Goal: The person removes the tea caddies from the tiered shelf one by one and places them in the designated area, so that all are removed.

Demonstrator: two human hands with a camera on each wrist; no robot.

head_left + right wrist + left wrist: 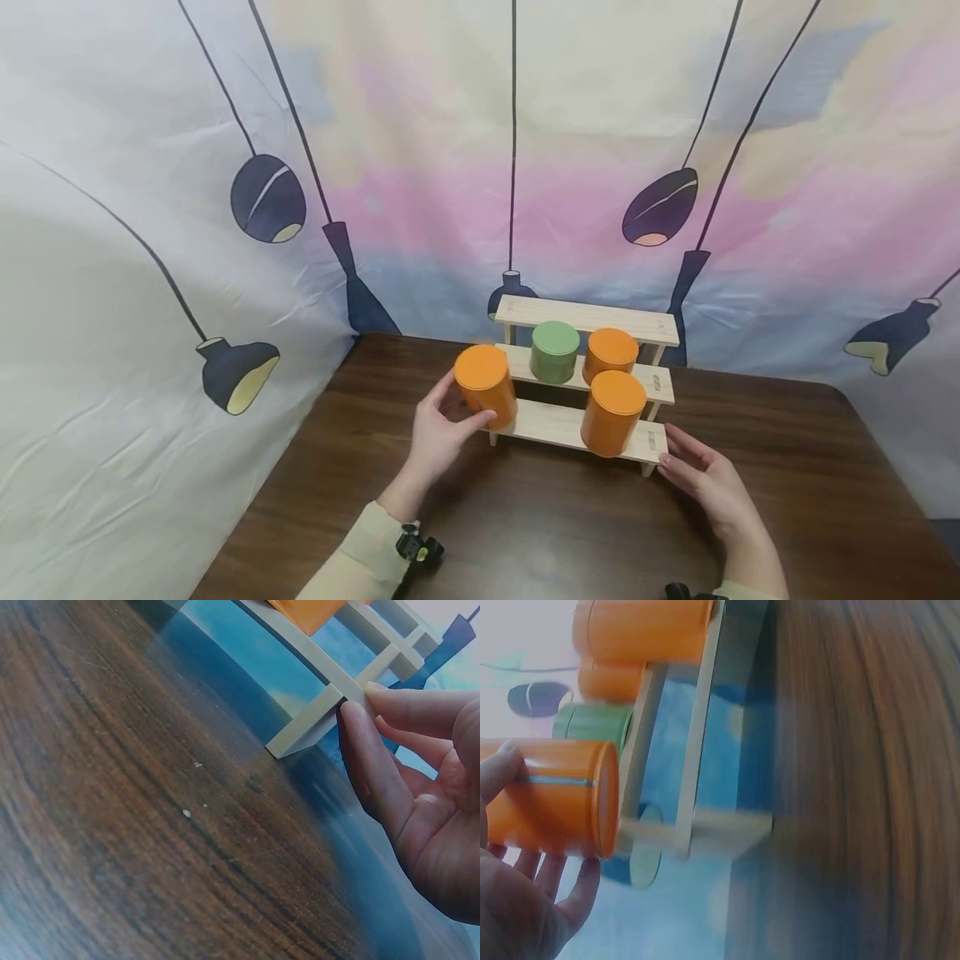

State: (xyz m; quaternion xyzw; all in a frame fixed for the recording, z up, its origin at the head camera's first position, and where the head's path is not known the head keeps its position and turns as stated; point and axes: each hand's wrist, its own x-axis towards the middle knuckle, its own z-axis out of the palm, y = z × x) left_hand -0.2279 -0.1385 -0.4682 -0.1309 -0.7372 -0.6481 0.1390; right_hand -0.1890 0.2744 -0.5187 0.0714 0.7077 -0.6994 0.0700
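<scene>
My left hand (437,436) grips a tall orange canister (487,390), thumb in front and fingers behind. In the left wrist view, the base of this canister (547,799) is raised above the lowest step. The three-step wooden stand (551,425) is pinched at the right end of its lowest step by the thumb and fingers of my right hand (720,492). Another tall orange canister (613,414) stands on that lowest step, right of centre. On the middle step, a short green canister (555,352) is beside a shorter-looking orange one (611,354), partly hidden by the front canister.
Under the stand is a dark wood-grain table (540,533). A cloth backdrop (585,167) printed with hanging lamps rises close behind it and along the left side. The stand's top step (588,318) is bare wood. Both wrists carry small black camera mounts.
</scene>
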